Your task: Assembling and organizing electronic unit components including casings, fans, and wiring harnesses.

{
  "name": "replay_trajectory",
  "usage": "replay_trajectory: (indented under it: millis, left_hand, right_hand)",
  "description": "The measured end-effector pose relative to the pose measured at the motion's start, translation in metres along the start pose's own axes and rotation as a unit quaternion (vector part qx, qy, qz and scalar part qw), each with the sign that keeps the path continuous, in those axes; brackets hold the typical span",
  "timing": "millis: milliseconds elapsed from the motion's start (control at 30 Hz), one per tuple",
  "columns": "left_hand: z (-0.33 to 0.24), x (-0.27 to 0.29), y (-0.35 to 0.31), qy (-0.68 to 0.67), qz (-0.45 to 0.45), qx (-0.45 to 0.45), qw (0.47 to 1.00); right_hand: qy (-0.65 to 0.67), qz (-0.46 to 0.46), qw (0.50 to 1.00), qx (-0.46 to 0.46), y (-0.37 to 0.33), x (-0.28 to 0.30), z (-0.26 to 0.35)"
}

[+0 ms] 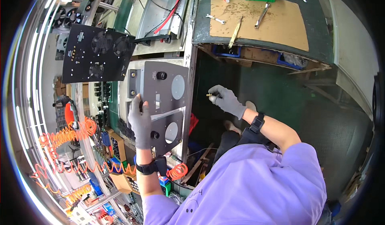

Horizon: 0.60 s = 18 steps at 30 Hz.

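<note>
Pinching a small brass-coloured piece (209, 94), your grey-gloved right hand (225, 100) hangs right of the flat matte-grey panel (165, 88) with round cutout; your left hand (140, 123), fingers slightly spread, touches its left edge.

Two grey panels (165, 90) on bench (190, 60); cardboard (276, 28) on table (319, 36).

Grey panel (164, 89): left of the frame's centre, broad face toward the viewer; bears a round black knob, a pale circular area and a small light rectangle; left hand (140, 123) at its lower left edge.
Brass-coloured piece (208, 94): small, pinched in the right hand (226, 100), near frame centre; exact form unclear.
</note>
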<state>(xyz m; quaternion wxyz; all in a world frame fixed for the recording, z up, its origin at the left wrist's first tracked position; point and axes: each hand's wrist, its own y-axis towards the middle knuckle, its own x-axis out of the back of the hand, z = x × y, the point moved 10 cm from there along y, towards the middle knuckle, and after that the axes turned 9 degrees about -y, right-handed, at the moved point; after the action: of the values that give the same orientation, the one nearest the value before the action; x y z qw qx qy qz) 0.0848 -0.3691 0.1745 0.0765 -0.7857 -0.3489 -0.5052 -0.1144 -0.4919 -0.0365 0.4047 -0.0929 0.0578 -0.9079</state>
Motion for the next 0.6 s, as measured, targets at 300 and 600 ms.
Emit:
replay_trajectory:
  millis: [300, 600]
  left_hand:
    - [-0.013, -0.016, 0.005, 0.004, 0.046, 0.021, 0.999]
    - [0.011, -0.026, 0.007, 0.031, 0.101, 0.052, 0.993]
  right_hand:
    - [-0.036, -0.018, 0.999, 0.004, 0.033, -0.081, -0.038]
    - [-0.06, -0.071, 0.992, -0.091, 0.044, -0.139, -0.092]
